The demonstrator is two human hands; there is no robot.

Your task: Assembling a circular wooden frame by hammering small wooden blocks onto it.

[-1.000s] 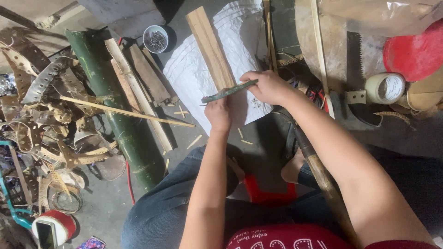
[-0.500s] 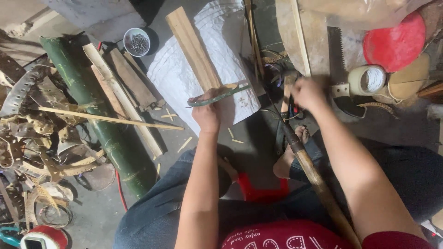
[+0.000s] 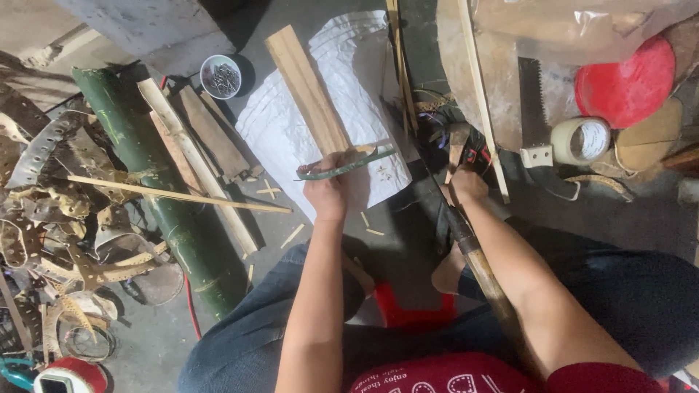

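Observation:
My left hand [image 3: 328,195] grips one end of a thin, curved green bamboo strip [image 3: 348,163], holding it over a white sack [image 3: 284,124] spread on the floor. A flat wooden plank [image 3: 304,86] lies on the sack just beyond the strip. My right hand [image 3: 467,186] is to the right, apart from the strip, at a pile of tools, with its fingers closed around a wooden-handled tool [image 3: 457,138] that points away from me. A long brown pole [image 3: 486,280] runs under my right forearm.
A thick green bamboo pole [image 3: 149,189] and split slats [image 3: 193,156] lie to the left, crossed by a thin stick [image 3: 175,195]. A bowl of nails [image 3: 222,76] sits behind. A hand saw [image 3: 534,109], tape roll [image 3: 580,140] and red lid [image 3: 625,74] lie right. Perforated scrap strips [image 3: 44,149] litter the far left.
My right hand let go of the green strip, reached right into the tool pile, then drew back a little with a wooden-handled tool. The left hand keeps holding the strip.

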